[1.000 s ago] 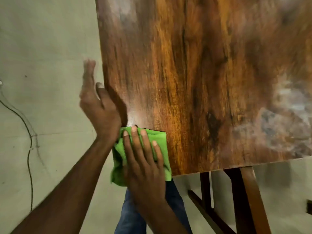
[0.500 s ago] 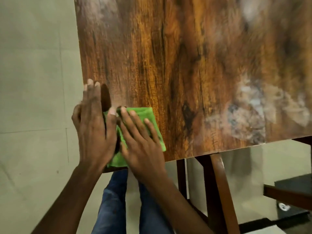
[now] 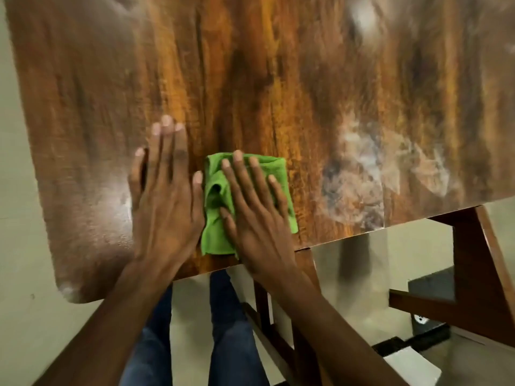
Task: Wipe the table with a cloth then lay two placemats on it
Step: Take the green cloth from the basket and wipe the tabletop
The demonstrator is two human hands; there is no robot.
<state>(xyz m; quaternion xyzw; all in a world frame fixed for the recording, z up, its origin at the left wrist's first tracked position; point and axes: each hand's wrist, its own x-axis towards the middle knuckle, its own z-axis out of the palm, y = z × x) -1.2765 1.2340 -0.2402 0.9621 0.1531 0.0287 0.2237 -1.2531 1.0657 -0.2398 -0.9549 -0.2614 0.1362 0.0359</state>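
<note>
The dark, streaky brown wooden table top (image 3: 278, 93) fills most of the view, its near edge running from about 7 o'clock up toward 3 o'clock. A small bright green folded cloth (image 3: 216, 190) lies on it just inside that near edge, a little below the middle of the picture, bunched into a few creases on its left half.

The right hand (image 3: 256, 215) lies palm-down on the cloth, fingers straight and slightly fanned, pointing toward 11 o'clock; it presses flat and grips nothing, and green shows between and around the fingers. The left hand (image 3: 164, 201) rests flat on the bare wood at 9 o'clock of the cloth, fingers straight and held close together, pointing to 12 o'clock, with the thumb tip touching or just beside the cloth's left edge. It holds nothing.

Pale, cloudy patches (image 3: 370, 174) mark the wood at 3 o'clock of the cloth, and a faint whitish haze shows near the rounded corner at 8 o'clock.

Below the edge, blue denim trouser legs (image 3: 234, 344) stand at 6 o'clock, and the table's brown wooden legs (image 3: 471, 257) show from 5 to 4 o'clock over a pale tiled floor (image 3: 19, 218).
</note>
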